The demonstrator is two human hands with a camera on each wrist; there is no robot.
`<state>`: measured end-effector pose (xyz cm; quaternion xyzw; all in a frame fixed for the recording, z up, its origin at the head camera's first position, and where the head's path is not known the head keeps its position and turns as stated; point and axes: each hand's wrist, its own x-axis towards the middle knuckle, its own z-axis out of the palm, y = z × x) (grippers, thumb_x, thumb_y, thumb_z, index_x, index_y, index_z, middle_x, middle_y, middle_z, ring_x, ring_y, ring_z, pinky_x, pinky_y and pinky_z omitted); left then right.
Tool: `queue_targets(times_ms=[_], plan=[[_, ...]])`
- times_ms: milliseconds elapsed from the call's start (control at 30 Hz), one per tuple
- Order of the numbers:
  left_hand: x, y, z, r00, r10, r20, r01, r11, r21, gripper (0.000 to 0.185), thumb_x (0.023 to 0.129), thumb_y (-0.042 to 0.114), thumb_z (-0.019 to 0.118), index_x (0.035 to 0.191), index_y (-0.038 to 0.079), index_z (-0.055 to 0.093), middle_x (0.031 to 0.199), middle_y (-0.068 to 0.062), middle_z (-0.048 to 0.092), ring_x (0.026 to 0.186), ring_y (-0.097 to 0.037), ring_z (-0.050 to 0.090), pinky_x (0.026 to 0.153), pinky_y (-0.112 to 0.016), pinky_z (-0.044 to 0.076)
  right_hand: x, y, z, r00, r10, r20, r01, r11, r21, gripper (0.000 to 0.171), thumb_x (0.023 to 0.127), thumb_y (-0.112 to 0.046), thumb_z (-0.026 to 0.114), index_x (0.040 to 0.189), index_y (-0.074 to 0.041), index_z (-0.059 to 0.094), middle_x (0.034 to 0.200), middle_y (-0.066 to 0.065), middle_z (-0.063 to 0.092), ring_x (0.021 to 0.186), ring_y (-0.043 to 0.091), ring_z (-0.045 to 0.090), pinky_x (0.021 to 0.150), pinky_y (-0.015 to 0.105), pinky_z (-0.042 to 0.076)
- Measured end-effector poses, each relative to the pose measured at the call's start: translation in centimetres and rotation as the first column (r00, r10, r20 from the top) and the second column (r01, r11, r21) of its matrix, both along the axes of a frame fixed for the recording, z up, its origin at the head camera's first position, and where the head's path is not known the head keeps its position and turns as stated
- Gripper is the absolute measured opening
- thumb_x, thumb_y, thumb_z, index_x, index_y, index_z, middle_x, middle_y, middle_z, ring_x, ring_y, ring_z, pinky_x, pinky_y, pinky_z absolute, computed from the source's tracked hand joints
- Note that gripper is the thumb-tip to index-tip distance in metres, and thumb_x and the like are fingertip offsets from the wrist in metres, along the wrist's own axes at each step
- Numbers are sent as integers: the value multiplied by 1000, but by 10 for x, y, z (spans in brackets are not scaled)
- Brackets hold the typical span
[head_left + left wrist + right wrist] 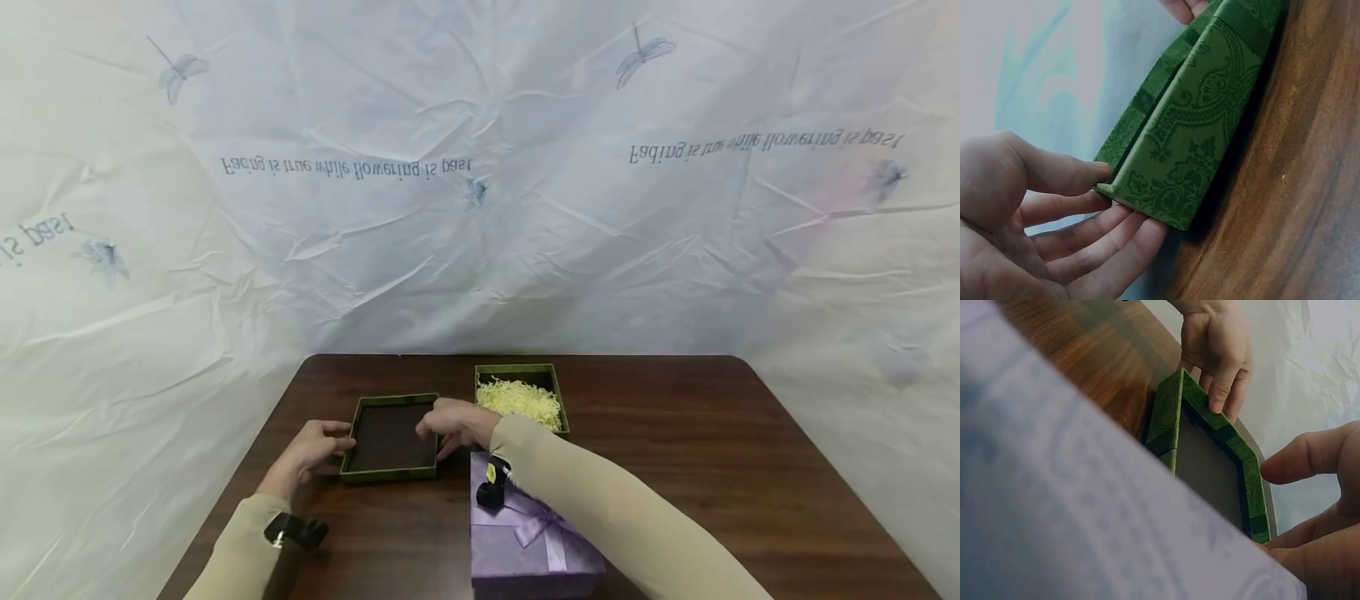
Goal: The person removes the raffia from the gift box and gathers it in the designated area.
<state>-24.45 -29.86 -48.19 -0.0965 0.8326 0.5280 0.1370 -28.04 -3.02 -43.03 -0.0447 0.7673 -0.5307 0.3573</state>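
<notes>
The green lid (390, 437) is hollow side up at the surface's (675, 433) left, handled from 2 sides, presumably for balance: the left hand (313, 446) pinches its left edge, the right hand (459, 419) curves at its right (whether gripping, I cannot tell). Rightward, seemingly clear, stand a paper-filled green box (557, 383) and purple box (502, 550).

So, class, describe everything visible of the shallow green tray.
The shallow green tray is rectangular, with a plain dark floor and low walls that look paper- or fabric-covered, bearing darker floral scrolls. It is open side up, left of the purple box; whether it touches the table is unclear. The left grip pinches one side; the right grip is opposite, contact unclear.
</notes>
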Motion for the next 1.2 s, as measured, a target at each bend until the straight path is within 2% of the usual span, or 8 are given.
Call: queue_targets(times_ms=[267,567,767,967,1200], plan=[[3,0,-3,1000,-1,-16,1,1000,15,53,94,8,63,140,-8,44,129,-30,52,104,-33,60,74,-46,58,4,1,-1,1000,-10,-4,10,1000,-22,81,77,0,60,150,4,25,151,24,31,120,59,45,80,51,57],[5,3,-1,1000,-5,-19,6,999,50,55,93,10,66,140,-7,45,135,-32,47,109,-38,58,74,-44,59,5,6,0,1000,18,-24,-18,1000,-2,81,77,0,58,150,5,24,154,23,27,122,55,46,82,51,56],[10,-1,-4,1000,17,-11,-16,998,65,54,92,8,65,140,-8,44,126,-28,54,100,-30,61,72,-44,59,8,1,-3,999,43,-22,-43,999,-7,79,79,-1,58,150,6,25,154,25,27,126,56,42,82,50,56],[14,-2,-5,1000,27,-7,-26,997,68,52,92,7,64,138,-10,45,119,-25,60,95,-26,63,70,-43,59,12,0,1,998,51,-25,-51,999,1,80,79,-2,61,150,6,25,153,26,27,126,57,41,82,50,56],[13,-2,-3,999,37,0,-36,996,77,48,93,7,63,136,-8,47,118,-23,60,94,-26,62,70,-42,59,13,3,12,995,78,-53,-77,996,34,82,84,-7,63,153,1,20,155,21,27,125,51,45,88,49,54]])
